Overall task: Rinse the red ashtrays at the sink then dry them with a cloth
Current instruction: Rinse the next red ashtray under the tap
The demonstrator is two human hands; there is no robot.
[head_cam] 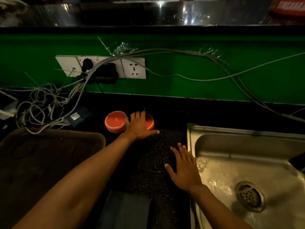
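Left hand is lying flat, fingers spread, over a red ashtray; second ashtray is sitting at its 9 o'clock. Right hand is resting released on the mat, sink at 3 o'clock.

We find no text that can be read with confidence. The left red ashtray carries a small pale mark at the middle of its top face and faint markings low on its side wall, all too small and blurred to make out. The dark blue box among the cables bears a pale sticker with a dark printed patch, its content unreadable. At the top right corner a red box shows a band of large white letters, too smeared for us to make out. The white socket panel shows no printing we can read.
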